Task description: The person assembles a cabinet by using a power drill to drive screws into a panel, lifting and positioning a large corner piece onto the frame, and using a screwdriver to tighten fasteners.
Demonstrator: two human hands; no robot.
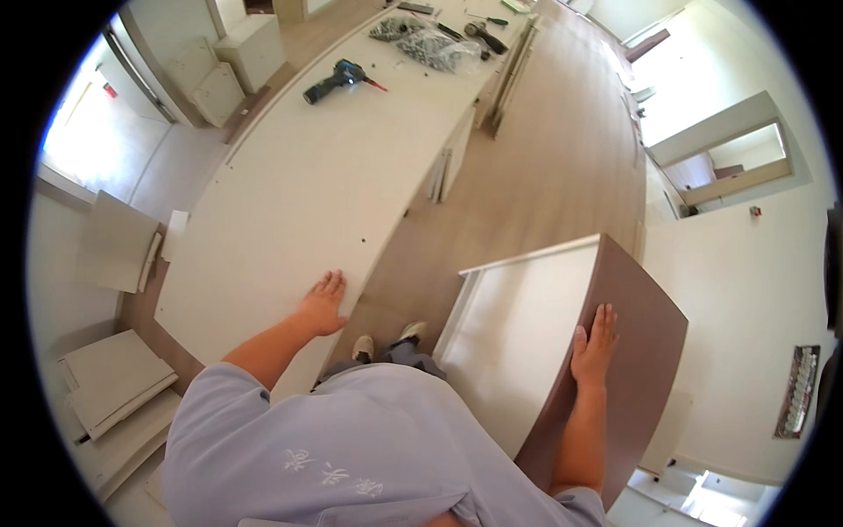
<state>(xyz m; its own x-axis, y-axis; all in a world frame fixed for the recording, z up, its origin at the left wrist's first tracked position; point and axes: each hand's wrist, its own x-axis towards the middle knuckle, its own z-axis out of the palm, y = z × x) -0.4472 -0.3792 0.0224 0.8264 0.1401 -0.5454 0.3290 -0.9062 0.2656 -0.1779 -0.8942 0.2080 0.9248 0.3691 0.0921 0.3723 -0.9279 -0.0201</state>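
Note:
My left hand [323, 305] rests flat on the near right edge of a long white panel [290, 184], fingers stretched out and holding nothing. On my right stands a drawer [518, 307] with pale inside walls and a brown front panel [645, 329]. Against that brown face lies my right hand [596, 347], its fingers straight and pointing away from me. A cordless drill [338, 81] with a red-tipped bit lies on its side toward the far end of the white panel, out of reach of both hands.
Clear plastic bags of small hardware [430, 44] sit at the panel's far end, beside a dark-handled tool [486, 38] and a screwdriver [488, 19]. White boards [114, 378] are stacked at left. Wood-look floor [562, 132] runs between panel and right wall. My shoes [364, 347] show below.

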